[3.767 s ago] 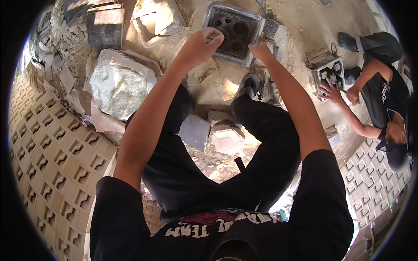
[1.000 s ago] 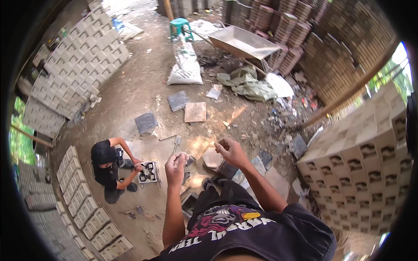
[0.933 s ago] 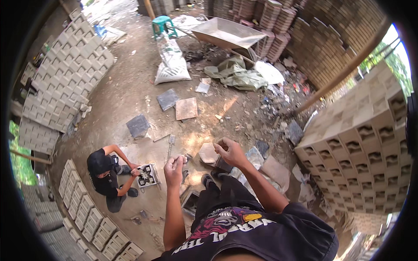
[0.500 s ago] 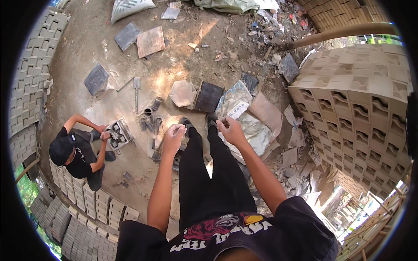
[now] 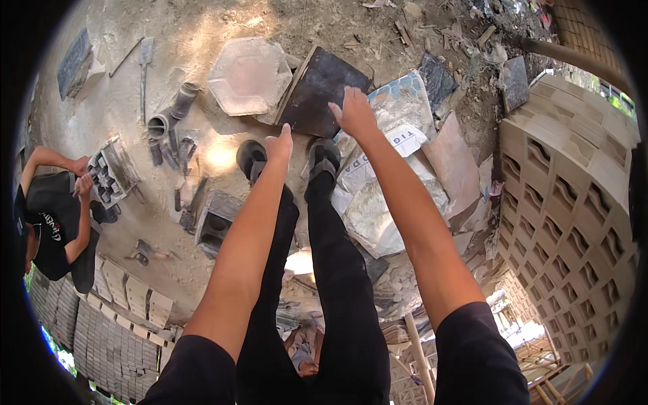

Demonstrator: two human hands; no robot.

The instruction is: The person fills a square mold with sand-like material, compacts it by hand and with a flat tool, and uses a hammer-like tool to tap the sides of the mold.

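Both my arms stretch forward over my shoes. My right hand (image 5: 356,115) is over the right part of a dark square board (image 5: 317,88), thumb and fingers apart, with nothing visible in it. Near the board's lower left corner is my left hand (image 5: 279,144), one finger extended and the others partly hidden; I see nothing in it. Whether either hand touches the board cannot be made out. A pale hexagonal slab (image 5: 247,75) lies just left of the board. To its right is a crumpled white sack (image 5: 388,152).
Dark pipe pieces (image 5: 160,126), a metal block mould (image 5: 217,219) and a shovel (image 5: 144,61) lie on the left. A co-worker (image 5: 57,216) crouches at far left holding a mould (image 5: 113,172). Stacked vent blocks (image 5: 567,196) form a wall at right.
My view has tilted forward and closer to the board and slab. Both hands reached forward from above my shoes toward the board, and the right hand's fingers spread from a pinch.
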